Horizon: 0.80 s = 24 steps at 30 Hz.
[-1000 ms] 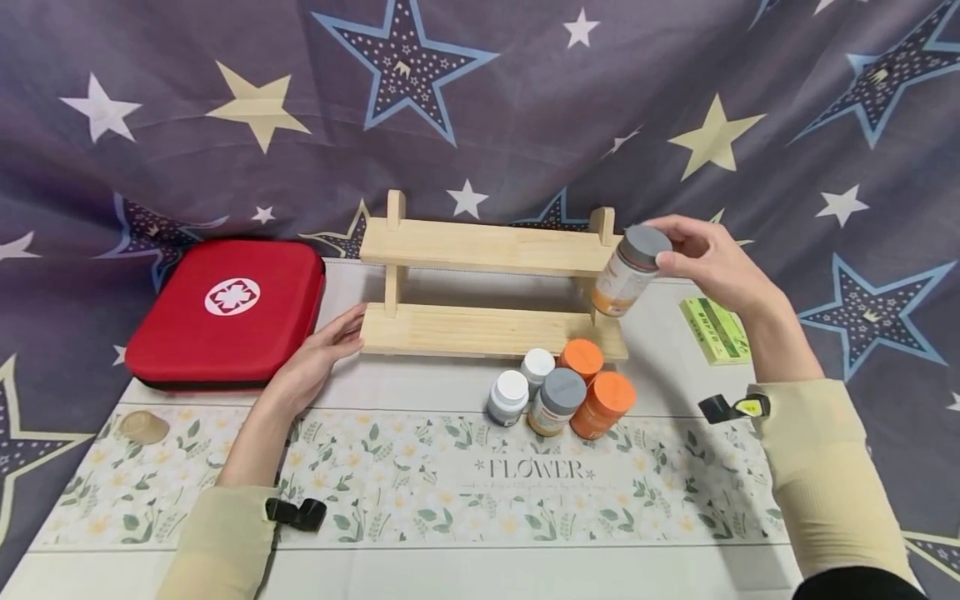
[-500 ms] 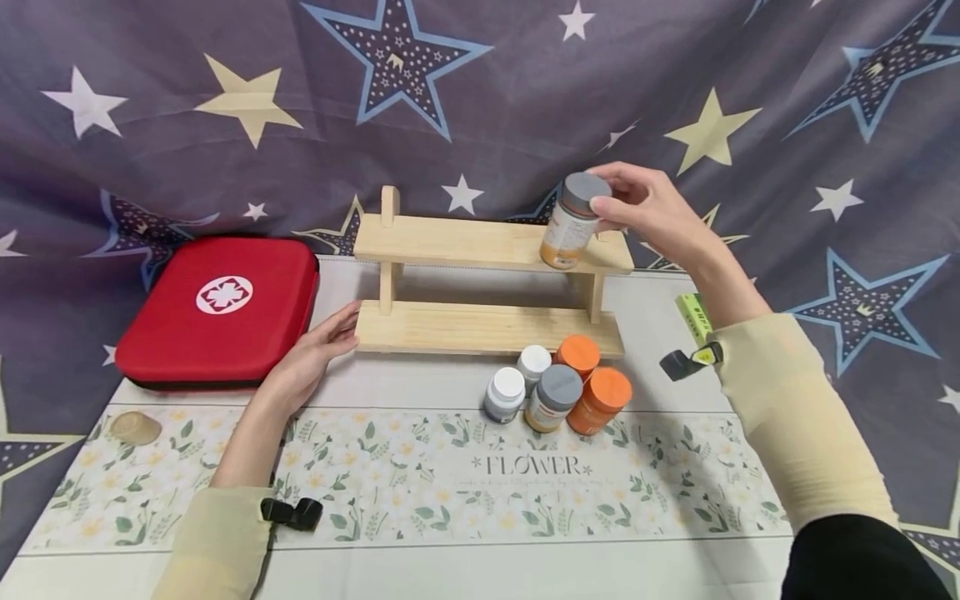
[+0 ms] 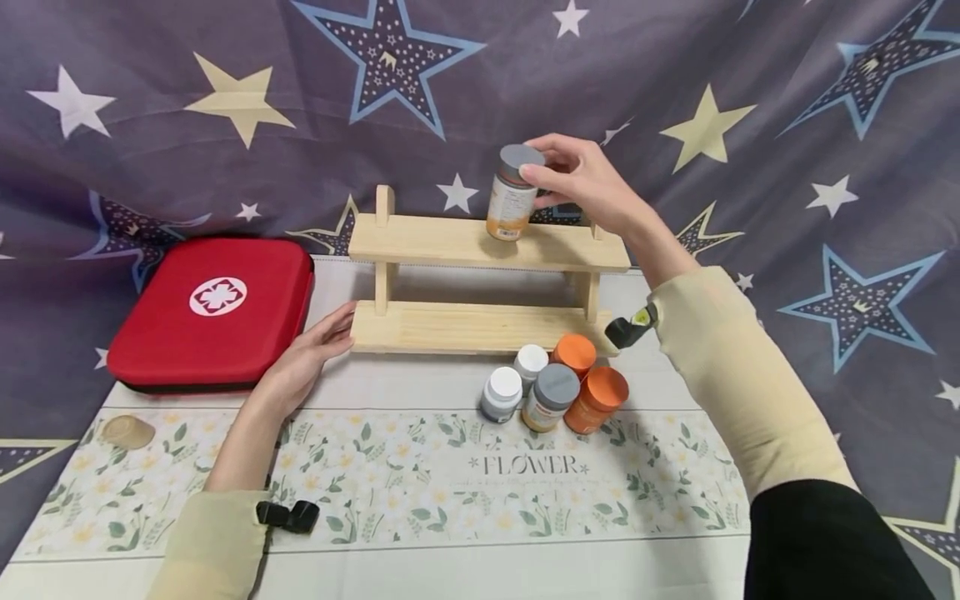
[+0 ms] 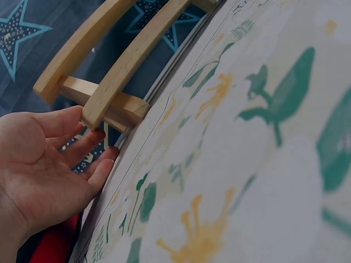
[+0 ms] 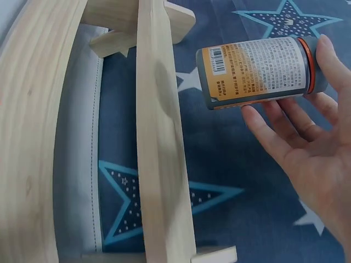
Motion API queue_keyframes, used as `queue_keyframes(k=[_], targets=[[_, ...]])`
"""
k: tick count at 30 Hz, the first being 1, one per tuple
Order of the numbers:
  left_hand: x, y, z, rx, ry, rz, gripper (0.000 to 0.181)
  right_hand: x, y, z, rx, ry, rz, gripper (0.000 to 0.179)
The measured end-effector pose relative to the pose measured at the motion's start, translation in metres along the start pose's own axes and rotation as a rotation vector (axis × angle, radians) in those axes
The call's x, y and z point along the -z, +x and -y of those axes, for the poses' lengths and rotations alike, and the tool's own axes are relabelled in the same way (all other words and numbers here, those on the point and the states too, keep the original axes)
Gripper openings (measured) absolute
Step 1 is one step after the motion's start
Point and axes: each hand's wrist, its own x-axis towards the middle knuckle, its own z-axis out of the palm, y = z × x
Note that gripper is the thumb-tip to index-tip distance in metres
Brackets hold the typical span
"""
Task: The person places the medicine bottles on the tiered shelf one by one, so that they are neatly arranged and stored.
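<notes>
Gripping a bottle, the right hand hovers above a wooden shelf; the left hand touches the shelf's left end with relaxed fingers.

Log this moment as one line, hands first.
Right hand: gray-capped bottle held above upper shelf | Left hand: touching lower shelf end | Table: five bottles upright

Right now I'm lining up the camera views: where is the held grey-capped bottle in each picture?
Head: upper half, just right of centre, the grey-capped bottle.
Left wrist: not in it.
Right wrist: upper right, its cap toward the right edge.
Shared landmark: the wooden rack, visible in all three.
</notes>
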Motion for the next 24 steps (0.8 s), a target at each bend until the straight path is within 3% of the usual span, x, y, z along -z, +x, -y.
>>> queue_keyframes(k=[12,24], targets=[[-0.001,0.001,-0.001,-0.005,-0.001,0.005,0.070,-0.029,0.035,0.011,0.006,0.011,0.019,0.038],[-0.001,0.001,0.000,0.007,0.008,0.001,0.070,-0.062,0.058,0.006,-0.029,0.039,0.053,0.037]])
